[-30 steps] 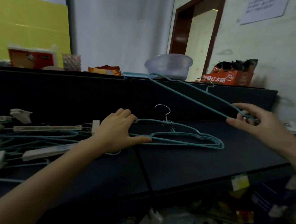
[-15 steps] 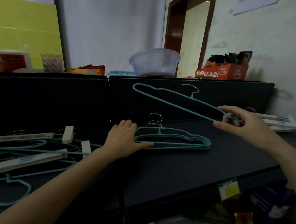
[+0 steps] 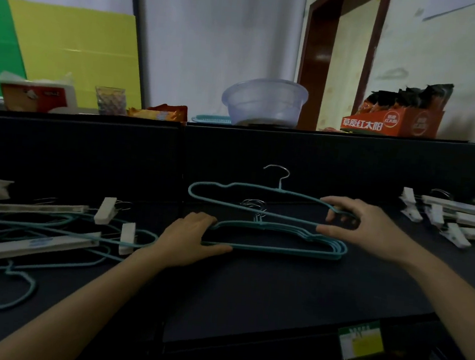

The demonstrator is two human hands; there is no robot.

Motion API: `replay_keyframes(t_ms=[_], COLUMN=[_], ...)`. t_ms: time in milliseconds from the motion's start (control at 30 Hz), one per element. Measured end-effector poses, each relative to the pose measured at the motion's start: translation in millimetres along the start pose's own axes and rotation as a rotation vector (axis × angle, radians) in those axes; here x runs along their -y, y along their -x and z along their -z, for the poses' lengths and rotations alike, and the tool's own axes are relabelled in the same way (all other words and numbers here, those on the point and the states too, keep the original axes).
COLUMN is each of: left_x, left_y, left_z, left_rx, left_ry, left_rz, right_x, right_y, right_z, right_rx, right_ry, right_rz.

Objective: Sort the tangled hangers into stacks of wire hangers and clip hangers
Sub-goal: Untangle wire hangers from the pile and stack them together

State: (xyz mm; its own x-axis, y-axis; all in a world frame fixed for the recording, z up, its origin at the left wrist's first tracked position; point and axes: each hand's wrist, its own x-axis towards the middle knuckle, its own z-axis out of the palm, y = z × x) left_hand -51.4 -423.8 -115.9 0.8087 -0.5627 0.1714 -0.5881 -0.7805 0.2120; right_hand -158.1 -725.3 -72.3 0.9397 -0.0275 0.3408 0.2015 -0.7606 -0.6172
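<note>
A stack of teal wire hangers (image 3: 276, 251) lies flat mid-table. My left hand (image 3: 192, 241) rests on its left end, fingers over the wires and thumb along the bottom bar. My right hand (image 3: 364, 231) pinches the right end of one teal wire hanger (image 3: 245, 206), held nearly level just above the stack, hook pointing away. A tangled pile of teal wire hangers and white clip hangers (image 3: 36, 233) lies at the left. A group of white clip hangers (image 3: 453, 219) sits at the far right.
The black table (image 3: 248, 297) has a raised black back panel (image 3: 319, 158). On its top ledge stand a clear plastic bowl (image 3: 264, 102), an orange snack box (image 3: 392, 123), a glass (image 3: 110, 101) and a tissue pack (image 3: 35, 93). Clutter lies below the front edge.
My right hand has lowered the single wire hanger from a raised tilt down to just above the stack. My left hand stays on the stack's left end.
</note>
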Motion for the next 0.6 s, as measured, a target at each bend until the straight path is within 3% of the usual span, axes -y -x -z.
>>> replay_keyframes(t_ms=[200, 367, 433, 600], left_x=[3, -5, -6, 7], left_y=[29, 43, 38, 14], left_z=[19, 34, 34, 27], left_rx=[0.025, -0.310, -0.362, -0.160], left_ry=[-0.034, 0.073, 0.049, -0.083], left_rz=[-0.009, 0.007, 0.008, 0.109], right_x=[-19, -23, -24, -31], right_y=[-13, -21, -23, -24], right_z=[-11, -29, -34, -42], right_rx=[0.121, 0.182, 0.186, 0.178], right_ry=[0.047, 0.109, 0.174, 0.196], right_rz=[-0.013, 0.047, 0.074, 0.064])
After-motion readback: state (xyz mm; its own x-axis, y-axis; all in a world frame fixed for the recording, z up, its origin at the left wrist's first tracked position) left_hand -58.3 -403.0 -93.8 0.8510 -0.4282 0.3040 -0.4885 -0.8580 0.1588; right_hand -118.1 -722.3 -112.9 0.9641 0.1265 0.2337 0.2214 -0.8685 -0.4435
